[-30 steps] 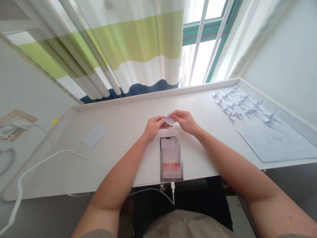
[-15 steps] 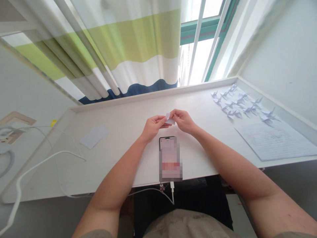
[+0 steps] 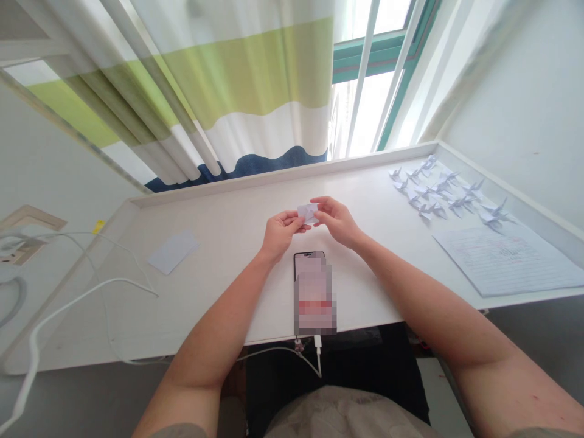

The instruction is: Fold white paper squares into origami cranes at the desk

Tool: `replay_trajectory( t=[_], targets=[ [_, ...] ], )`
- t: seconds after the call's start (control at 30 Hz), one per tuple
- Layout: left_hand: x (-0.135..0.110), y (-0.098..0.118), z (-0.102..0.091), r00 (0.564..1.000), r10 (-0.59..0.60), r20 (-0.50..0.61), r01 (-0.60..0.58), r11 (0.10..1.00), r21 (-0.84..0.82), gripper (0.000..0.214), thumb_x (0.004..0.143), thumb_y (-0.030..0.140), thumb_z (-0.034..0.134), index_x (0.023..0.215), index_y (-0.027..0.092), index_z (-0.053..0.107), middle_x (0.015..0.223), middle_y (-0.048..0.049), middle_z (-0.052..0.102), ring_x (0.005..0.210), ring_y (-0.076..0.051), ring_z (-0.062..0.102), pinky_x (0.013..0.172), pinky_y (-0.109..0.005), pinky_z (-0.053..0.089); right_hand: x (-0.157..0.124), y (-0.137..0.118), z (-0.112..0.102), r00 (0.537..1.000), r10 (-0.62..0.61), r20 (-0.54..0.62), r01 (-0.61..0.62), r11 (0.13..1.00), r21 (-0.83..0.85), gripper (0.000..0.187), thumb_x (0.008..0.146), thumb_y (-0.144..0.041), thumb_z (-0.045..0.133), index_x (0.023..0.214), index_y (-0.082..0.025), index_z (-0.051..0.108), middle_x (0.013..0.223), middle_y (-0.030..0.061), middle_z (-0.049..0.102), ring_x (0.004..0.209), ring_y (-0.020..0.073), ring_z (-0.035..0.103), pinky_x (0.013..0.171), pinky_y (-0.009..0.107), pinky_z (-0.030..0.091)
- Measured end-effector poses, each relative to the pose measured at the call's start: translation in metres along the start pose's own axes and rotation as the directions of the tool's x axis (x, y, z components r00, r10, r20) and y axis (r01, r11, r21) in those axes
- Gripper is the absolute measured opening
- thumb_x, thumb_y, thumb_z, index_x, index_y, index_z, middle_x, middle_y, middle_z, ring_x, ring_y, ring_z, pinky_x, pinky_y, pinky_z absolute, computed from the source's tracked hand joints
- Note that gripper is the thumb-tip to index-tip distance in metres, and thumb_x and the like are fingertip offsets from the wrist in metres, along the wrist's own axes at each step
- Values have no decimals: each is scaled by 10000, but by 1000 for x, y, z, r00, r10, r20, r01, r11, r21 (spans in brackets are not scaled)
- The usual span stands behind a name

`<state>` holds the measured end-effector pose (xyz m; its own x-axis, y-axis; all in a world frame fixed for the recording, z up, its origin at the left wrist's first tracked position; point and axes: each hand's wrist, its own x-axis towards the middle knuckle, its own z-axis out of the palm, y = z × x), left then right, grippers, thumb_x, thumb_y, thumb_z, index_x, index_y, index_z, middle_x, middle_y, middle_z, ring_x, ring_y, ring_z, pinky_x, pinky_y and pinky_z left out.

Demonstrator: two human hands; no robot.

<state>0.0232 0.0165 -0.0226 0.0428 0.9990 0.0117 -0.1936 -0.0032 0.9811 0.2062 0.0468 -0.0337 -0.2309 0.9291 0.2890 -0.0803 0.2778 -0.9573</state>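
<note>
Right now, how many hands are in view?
2: the left hand holds the small white paper from its left side; the right hand is at the paper's right edge.

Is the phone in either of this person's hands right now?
No, the phone lies on the white desk near its front edge, while the left hand pinches a small white paper.
</note>
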Motion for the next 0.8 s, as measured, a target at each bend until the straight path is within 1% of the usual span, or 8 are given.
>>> replay_trajectory(
  t=[0.1, 0.17, 0.23, 0.3, 0.4, 0.5, 0.6, 0.8],
  targets=[
    [0, -2, 0, 1000, 7, -1, -7, 1000, 3, 572, 665, 557, 1005, 978, 136, 778, 849, -86, 830, 745, -196, 789, 797, -350, 621, 0, 2, 0, 1000, -20, 6, 20, 999, -31, 472, 855, -508, 831, 1188, -208, 685, 916, 39, 749, 832, 198, 700, 762, 384, 621],
    [0, -2, 1, 1000, 8, 17, -8, 1000, 19, 552, 688, 560, 992, 978, 139, 783, 871, -88, 831, 743, -193, 786, 810, -358, 621, 0, 2, 0, 999, -33, -16, 32, 999, -41, 509, 857, -524, 838, 1221, -212, 664, 890, 28, 754, 792, 187, 691, 762, 383, 605],
    [-1, -2, 1, 999, 14, 39, -16, 999, 39, 536, 714, 566, 974, 989, 143, 791, 915, -97, 836, 754, -195, 786, 819, -366, 622, 0, 2, 0, 997, -51, -53, 49, 998, -36, 507, 853, -526, 848, 1203, -228, 634, 856, 8, 755, 754, 178, 688, 758, 380, 589],
    [-2, -1, 1, 998, 26, 60, -29, 998, 60, 529, 734, 576, 958, 997, 145, 801, 957, -108, 840, 768, -199, 788, 820, -369, 623, -1, 0, 1, 993, -75, -88, 71, 997, -42, 428, 854, -517, 848, 1088, -240, 620, 819, -3, 748, 735, 177, 692, 755, 379, 578],
    [-3, 0, 2, 997, 34, 73, -39, 996, 75, 536, 745, 601, 943, 989, 144, 806, 948, -114, 839, 761, -205, 786, 815, -375, 623, -4, -5, 4, 987, -118, -105, 105, 987, -124, 299, 894, -486, 800, 927, -234, 644, 848, 23, 759, 793, 197, 714, 786, 397, 579],
    [-4, 0, 4, 997, 29, 67, -33, 997, 71, 558, 736, 632, 938, 966, 143, 800, 889, -109, 833, 755, -216, 789, 816, -383, 622, -7, -11, 6, 985, -149, -82, 129, 970, -208, 211, 916, -438, 754, 926, -229, 727, 921, 44, 779, 870, 215, 720, 833, 421, 597],
    [-5, -1, 5, 997, 28, 73, -34, 997, 76, 571, 722, 644, 944, 956, 143, 801, 847, -99, 826, 771, -228, 796, 819, -384, 617, -8, -14, 8, 986, -160, -43, 145, 961, -236, 171, 893, -402, 765, 893, -231, 758, 922, 39, 769, 875, 212, 706, 829, 411, 608],
    [-7, -1, 6, 992, 43, 119, -56, 992, 111, 533, 724, 626, 949, 919, 152, 803, 844, -93, 826, 788, -222, 791, 792, -365, 598, -8, -15, 9, 988, -152, -39, 138, 959, -248, 204, 904, -435, 754, 881, -234, 776, 934, 42, 762, 865, 205, 687, 782, 377, 586]
  ],
)
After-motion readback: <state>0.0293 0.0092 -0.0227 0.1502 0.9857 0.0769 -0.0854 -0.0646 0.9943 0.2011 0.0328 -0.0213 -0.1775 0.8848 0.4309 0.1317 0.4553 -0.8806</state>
